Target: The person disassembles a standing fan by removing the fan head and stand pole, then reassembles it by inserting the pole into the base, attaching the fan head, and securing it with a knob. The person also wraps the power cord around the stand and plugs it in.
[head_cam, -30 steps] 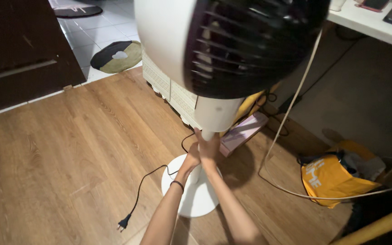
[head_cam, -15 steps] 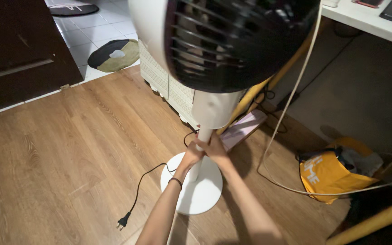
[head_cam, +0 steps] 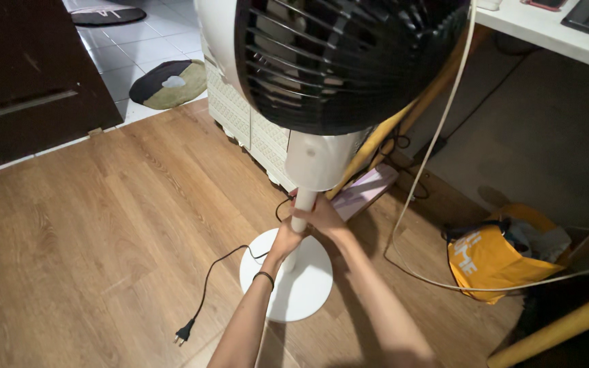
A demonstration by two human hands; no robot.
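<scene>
The white pedestal fan [head_cam: 322, 88] stood on the wooden floor [head_cam: 90, 225], its round base [head_cam: 294, 286] just in front of a white woven cabinet [head_cam: 253, 129] and its dark grille filling the top of the view. Both hands were on the fan's white pole [head_cam: 301, 211] between the base and the motor housing. The left hand [head_cam: 286, 238] was clenched around the pole low down, and the right hand [head_cam: 322, 217] was wrapped around it just above, touching the left. Both forearms reached forward and downward from the bottom of the view, nearly straight at the elbow; a dark band sat on the left wrist. The fan's black power cord [head_cam: 216, 272] trailed from the base to the near left of it, ending in an unplugged plug [head_cam: 184, 334] lying on the floor. A pale cable [head_cam: 431, 157] hung from the counter [head_cam: 553, 34] to the right of the fan and looped over the floor beside the base. A yellow bag [head_cam: 485, 262] lay well to the right of the base. In my judgement, the fan was top-heavy with both grips set low, so it could tip if the pole were tilted or lifted. The loose cord or pale cable could also snag the base or a foot.
</scene>
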